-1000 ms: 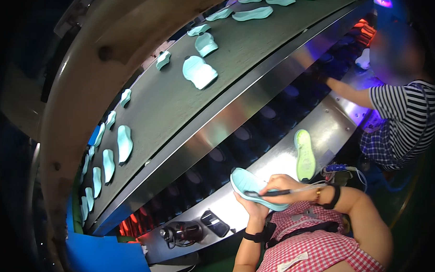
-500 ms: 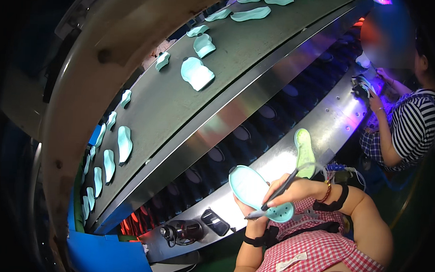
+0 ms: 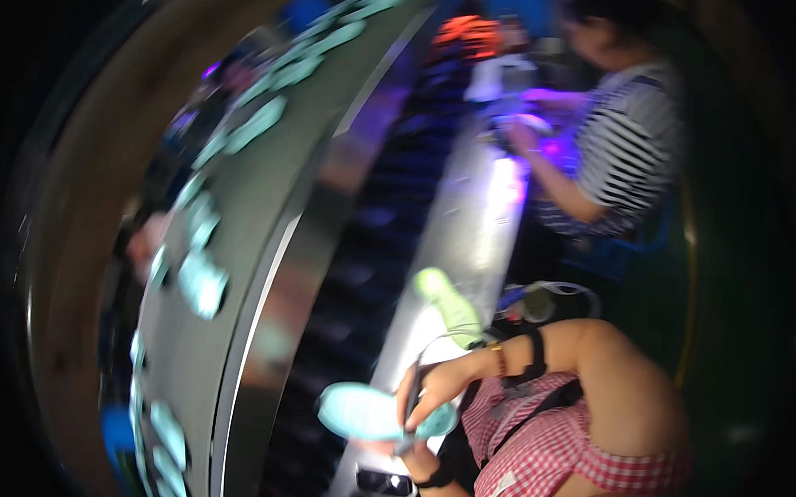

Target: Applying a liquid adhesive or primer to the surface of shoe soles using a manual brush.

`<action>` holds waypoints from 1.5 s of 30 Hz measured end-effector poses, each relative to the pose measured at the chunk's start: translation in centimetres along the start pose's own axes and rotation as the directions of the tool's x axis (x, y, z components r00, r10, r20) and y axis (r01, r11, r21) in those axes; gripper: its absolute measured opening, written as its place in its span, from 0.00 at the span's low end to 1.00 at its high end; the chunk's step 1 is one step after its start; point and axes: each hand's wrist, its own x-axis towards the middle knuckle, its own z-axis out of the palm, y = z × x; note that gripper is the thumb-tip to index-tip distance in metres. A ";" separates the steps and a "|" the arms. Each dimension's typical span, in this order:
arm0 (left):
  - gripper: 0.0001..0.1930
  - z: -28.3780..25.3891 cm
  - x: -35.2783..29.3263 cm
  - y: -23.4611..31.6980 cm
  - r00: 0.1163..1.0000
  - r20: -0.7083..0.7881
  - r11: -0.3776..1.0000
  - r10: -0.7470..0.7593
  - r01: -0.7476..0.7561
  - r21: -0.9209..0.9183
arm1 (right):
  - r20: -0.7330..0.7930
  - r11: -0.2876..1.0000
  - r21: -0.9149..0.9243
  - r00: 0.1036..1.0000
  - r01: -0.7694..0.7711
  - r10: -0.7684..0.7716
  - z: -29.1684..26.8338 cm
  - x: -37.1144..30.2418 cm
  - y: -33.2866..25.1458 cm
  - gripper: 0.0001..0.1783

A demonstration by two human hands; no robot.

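Seen from the head camera, a worker's right hand (image 3: pixel 441 386) grips a dark pen-like tool (image 3: pixel 413 396) over a turquoise shoe sole (image 3: pixel 357 411), which the left hand (image 3: pixel 420 461) grasps from its near side; blur hides whether the tip touches. A green sole (image 3: pixel 449 306) lies farther off on the metal bench (image 3: pixel 459 217). At left, a conveyor belt (image 3: pixel 245 234) carries more turquoise pieces (image 3: pixel 202 284); at far right sits a co-worker in stripes (image 3: pixel 634 138).

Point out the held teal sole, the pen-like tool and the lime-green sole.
Teal sole (image 3: pixel 357 411), head view: left part of its face.
Pen-like tool (image 3: pixel 413 391), head view: dark shaft.
Lime-green sole (image 3: pixel 449 305), head view: middle of its face.
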 end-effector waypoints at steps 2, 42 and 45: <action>0.39 0.7 0.7 -0.6 0.999 -0.015 0.996 0.037 -0.036 0.083 | -0.237 0.997 0.078 0.971 -0.019 0.037 0.1 -0.1 0.4 0.10; 0.43 0.2 -2.9 7.3 0.835 -0.089 0.833 0.544 -0.550 -0.065 | -0.192 0.966 -0.185 0.971 -0.181 0.145 2.9 0.1 -2.4 0.12; 0.43 0.5 -2.9 8.0 0.839 0.072 0.842 0.540 -0.537 -0.054 | 0.076 0.974 -0.226 0.997 -0.002 0.020 2.9 -0.2 -2.0 0.12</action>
